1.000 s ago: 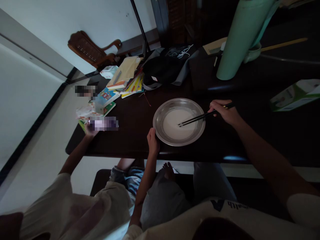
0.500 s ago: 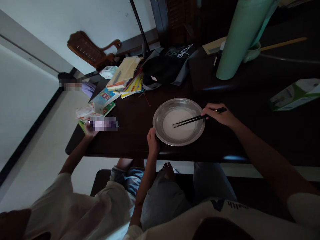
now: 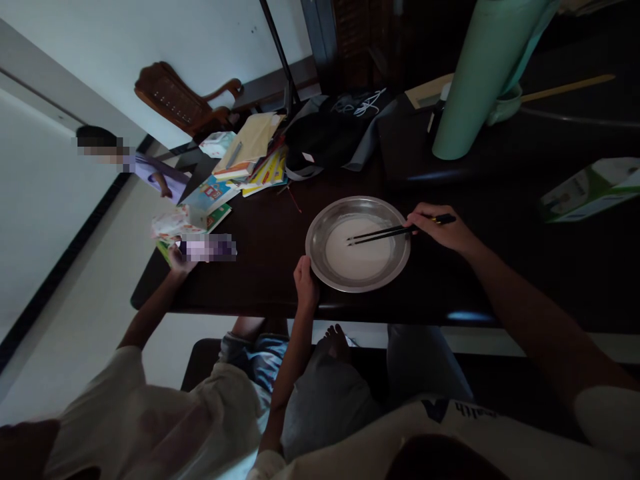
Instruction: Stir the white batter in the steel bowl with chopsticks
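A round metal basin [image 3: 320,267] stands on the dark table near its front edge, with a whitish, smooth mixture [image 3: 357,260] in it. My left hand [image 3: 305,283] grips the basin's left rim, fingers closed against it. Held in my right hand [image 3: 435,225] is a pair of black chopsticks [image 3: 383,233], slanting over the right rim. Their light tips are at the mixture's upper middle; whether they dip into it I cannot tell.
Left of me sits another person, whose hand [image 3: 183,259] holds a phone-like, blurred device. Books [image 3: 250,160] and a black bag [image 3: 325,137] lie behind the basin. A tall green flask [image 3: 480,87] and a green-white carton [image 3: 593,190] stand at right. A wooden chair [image 3: 175,100] is farther back.
The chopstick tips have shifted slightly up in the basin, and my right hand has moved a little with them. A person in the background has moved left and shows more of the body.
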`<state>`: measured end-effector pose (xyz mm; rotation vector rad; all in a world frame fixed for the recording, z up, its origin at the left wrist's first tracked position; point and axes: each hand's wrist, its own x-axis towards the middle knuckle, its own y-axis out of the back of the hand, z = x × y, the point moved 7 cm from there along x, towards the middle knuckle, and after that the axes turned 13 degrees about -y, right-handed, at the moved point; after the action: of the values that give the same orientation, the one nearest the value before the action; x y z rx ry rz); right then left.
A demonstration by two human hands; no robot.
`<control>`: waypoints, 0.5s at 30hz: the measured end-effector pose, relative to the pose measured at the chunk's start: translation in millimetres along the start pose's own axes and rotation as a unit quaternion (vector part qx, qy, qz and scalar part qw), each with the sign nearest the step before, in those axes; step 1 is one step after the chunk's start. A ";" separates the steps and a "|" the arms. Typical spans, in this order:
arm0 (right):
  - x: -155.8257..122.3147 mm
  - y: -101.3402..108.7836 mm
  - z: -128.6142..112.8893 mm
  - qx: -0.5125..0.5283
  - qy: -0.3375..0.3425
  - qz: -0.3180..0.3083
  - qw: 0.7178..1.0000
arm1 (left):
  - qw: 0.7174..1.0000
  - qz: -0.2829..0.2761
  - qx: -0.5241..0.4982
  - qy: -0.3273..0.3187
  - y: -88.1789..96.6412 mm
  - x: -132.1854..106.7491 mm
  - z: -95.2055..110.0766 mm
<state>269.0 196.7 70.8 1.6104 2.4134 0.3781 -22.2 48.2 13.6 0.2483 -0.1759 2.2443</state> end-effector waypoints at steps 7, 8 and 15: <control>-1.3 2.1 1.6 0.010 -0.004 -0.001 1.000 | 1.000 0.001 0.003 0.002 -1.7 -0.5 4.6; -1.5 -2.0 1.5 0.006 -0.001 -0.016 1.000 | 1.000 0.002 0.006 0.003 -1.4 -0.5 5.5; 0.8 12.9 2.6 0.014 -0.013 0.060 0.998 | 1.000 -0.001 0.006 -0.002 -1.1 0.2 4.0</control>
<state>280.7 202.4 72.6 1.7662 2.3204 0.3416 -21.0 48.2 17.6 0.2581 -0.1647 2.2435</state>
